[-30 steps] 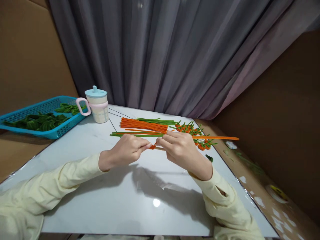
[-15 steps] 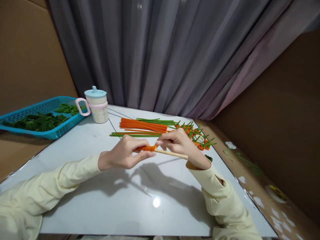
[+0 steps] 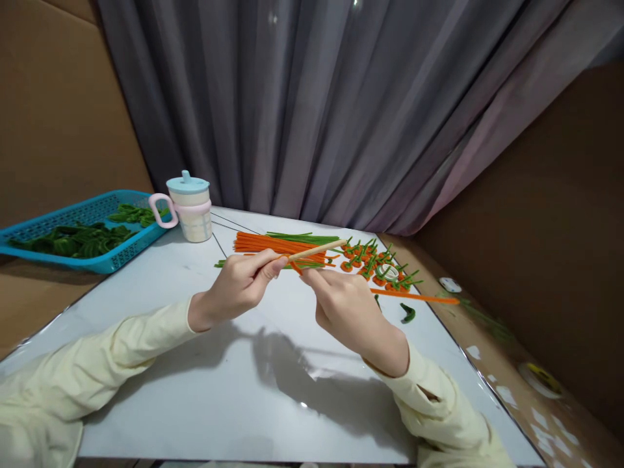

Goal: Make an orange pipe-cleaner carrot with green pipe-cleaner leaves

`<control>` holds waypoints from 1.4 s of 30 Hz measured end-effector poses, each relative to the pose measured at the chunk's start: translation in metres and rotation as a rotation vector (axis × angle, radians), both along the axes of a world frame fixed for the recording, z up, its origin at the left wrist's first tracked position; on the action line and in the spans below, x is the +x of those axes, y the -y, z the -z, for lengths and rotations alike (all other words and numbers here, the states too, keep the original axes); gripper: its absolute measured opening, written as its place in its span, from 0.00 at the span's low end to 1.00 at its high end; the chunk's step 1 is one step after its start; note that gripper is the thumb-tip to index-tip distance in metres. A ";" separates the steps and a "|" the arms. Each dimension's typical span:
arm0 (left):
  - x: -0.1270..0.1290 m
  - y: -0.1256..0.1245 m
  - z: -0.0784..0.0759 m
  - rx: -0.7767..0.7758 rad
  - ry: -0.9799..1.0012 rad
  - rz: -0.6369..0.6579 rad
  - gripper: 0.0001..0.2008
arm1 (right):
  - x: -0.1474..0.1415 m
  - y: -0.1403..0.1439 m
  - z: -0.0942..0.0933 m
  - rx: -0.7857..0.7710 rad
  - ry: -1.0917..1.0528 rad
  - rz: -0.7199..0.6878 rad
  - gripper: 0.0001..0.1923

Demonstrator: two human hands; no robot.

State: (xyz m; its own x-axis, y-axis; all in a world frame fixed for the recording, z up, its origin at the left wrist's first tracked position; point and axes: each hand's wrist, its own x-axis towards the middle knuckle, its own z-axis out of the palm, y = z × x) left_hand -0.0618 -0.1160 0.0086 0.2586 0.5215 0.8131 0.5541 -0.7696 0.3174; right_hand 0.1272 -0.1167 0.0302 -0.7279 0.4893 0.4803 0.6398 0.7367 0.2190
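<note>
Wooden stick point(image 3: 318, 249) juts from left hand point(image 3: 242, 284).

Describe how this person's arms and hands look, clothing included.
The left sleeve and right sleeve are long, plain pale yellow and loosely creased, ending near the wrists. A small opening shows near the right one's cuff. The left hand and right hand are bare: no gloves, watch or bracelet visible.

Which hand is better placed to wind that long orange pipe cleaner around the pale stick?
Probably the right hand: it pinches the orange pipe cleaner, whose long end extends past it. The left hand holds the pale stick, so seems better suited to steadying.
</note>
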 end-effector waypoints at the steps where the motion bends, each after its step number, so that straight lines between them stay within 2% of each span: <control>1: 0.000 -0.001 0.002 0.021 -0.015 -0.021 0.13 | -0.001 0.003 0.000 0.050 0.023 -0.023 0.13; 5: 0.000 -0.005 0.011 0.131 -0.171 -0.102 0.15 | -0.004 0.008 0.002 0.201 0.077 -0.119 0.13; 8: -0.001 -0.007 0.015 0.162 -0.336 -0.120 0.16 | -0.002 0.006 0.000 0.203 0.156 -0.139 0.12; 10: -0.002 -0.007 0.014 0.151 -0.419 -0.078 0.17 | 0.003 0.001 -0.004 0.167 0.202 -0.144 0.12; 13: -0.002 -0.005 0.009 0.065 -0.498 0.076 0.16 | 0.013 -0.010 -0.012 0.030 0.218 -0.181 0.13; 17: -0.001 -0.002 0.001 -0.123 -0.481 0.287 0.16 | 0.025 -0.031 -0.015 -0.291 0.135 -0.357 0.17; 20: 0.000 -0.001 0.000 -0.170 -0.422 0.334 0.17 | 0.028 -0.044 -0.012 -0.463 0.039 -0.479 0.17; 23: 0.000 -0.003 0.001 -0.146 -0.346 0.328 0.16 | 0.027 -0.048 -0.010 -0.540 -0.068 -0.531 0.13; 28: 0.000 -0.005 0.006 0.005 -0.224 0.196 0.10 | 0.020 -0.040 -0.011 -0.640 -0.350 -0.339 0.07; 30: 0.000 -0.005 0.005 0.050 -0.214 0.152 0.11 | 0.019 -0.034 -0.013 -0.668 -0.371 -0.281 0.08; 33: 0.001 -0.004 0.002 0.089 -0.173 0.086 0.14 | 0.017 -0.025 -0.016 -0.621 -0.259 -0.203 0.16; 36: 0.002 -0.005 0.002 0.110 -0.158 -0.029 0.13 | 0.014 -0.014 -0.014 -0.528 -0.071 -0.027 0.12; 38: 0.002 -0.007 0.005 0.162 -0.219 -0.135 0.14 | 0.011 -0.007 -0.012 -0.454 0.042 0.068 0.10; 42: 0.002 -0.010 0.012 0.297 -0.422 -0.278 0.18 | 0.003 0.000 -0.010 -0.417 0.191 0.102 0.15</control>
State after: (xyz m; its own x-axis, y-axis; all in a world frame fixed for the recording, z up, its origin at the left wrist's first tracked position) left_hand -0.0601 -0.1064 -0.0033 0.4777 0.3818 0.7912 0.7798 -0.5991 -0.1817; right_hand 0.1298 -0.1162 0.0402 -0.7222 0.6859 0.0891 0.6906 0.7222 0.0384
